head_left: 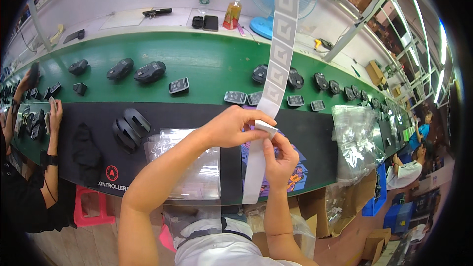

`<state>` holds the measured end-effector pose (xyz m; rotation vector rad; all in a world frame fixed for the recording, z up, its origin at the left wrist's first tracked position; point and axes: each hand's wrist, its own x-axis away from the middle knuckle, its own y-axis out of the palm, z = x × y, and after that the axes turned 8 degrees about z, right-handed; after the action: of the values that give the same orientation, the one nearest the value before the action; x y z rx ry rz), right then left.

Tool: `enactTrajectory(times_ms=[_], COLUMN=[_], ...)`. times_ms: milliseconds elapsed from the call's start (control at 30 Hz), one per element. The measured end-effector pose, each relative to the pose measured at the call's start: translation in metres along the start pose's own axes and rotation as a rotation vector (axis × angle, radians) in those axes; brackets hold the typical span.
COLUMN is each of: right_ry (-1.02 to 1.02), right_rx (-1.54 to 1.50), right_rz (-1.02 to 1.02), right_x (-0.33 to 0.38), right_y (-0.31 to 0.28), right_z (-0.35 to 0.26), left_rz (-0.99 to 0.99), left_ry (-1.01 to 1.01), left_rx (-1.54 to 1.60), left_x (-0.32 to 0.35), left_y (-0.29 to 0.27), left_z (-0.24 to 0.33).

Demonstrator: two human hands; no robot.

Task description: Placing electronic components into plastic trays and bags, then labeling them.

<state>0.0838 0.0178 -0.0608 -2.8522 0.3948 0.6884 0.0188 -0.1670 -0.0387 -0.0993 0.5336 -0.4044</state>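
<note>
A long white strip of stickers (282,44) with grey square marks hangs from the top of the view down to the bench in front of me. My left hand (232,127) pinches the strip at a fold between thumb and fingers. Close beside it, my right hand (281,160) is closed with thumb and forefinger on the same folded part. Below the hands the strip's plain white tail lies across a black mat (315,152) with a colourful print. Whether a single sticker has come loose is hidden by my fingers.
Clear plastic bags (189,167) lie left of my hands, and more bags (355,140) lie right. Black curved parts (130,129) sit on the mat. Several black mouse-shaped devices (150,72) stand along the green bench (207,54). A blue fan (262,27) stands behind. A co-worker's hand (55,113) works at left.
</note>
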Motion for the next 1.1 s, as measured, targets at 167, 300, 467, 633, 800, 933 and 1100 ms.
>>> enactTrajectory(times_ms=[167, 300, 467, 633, 800, 933, 1100], right_ry=[-0.311, -0.457, -0.458, -0.47, -0.485, -0.469, 0.044], right_rx=[0.305, 0.261, 0.237, 0.237, 0.201, -0.176, -0.032], right_rz=[0.18, 0.126, 0.116, 0.133, 0.198, 0.427, -0.381], right_x=[-0.013, -0.026, -0.02, -0.016, -0.005, 0.024, 0.085], right_y=[-0.009, -0.006, -0.006, -0.015, -0.026, -0.025, -0.031], right_z=[-0.012, -0.029, -0.024, -0.025, -0.037, -0.067, -0.07], left_rz=[0.132, 0.106, 0.059, -0.022, 0.054, -0.041, 0.115], left_ry=[0.005, 0.091, 0.118, 0.103, 0.181, 0.093, 0.08], left_rx=[-0.138, -0.249, -0.363, -0.501, -0.44, -0.466, -0.594], left_x=[0.0, 0.001, 0.005, 0.004, 0.008, 0.0, -0.011], left_y=[0.002, 0.002, 0.002, 0.005, 0.004, 0.001, 0.006], left_z=[0.0, 0.001, 0.001, 0.005, 0.004, 0.01, 0.003])
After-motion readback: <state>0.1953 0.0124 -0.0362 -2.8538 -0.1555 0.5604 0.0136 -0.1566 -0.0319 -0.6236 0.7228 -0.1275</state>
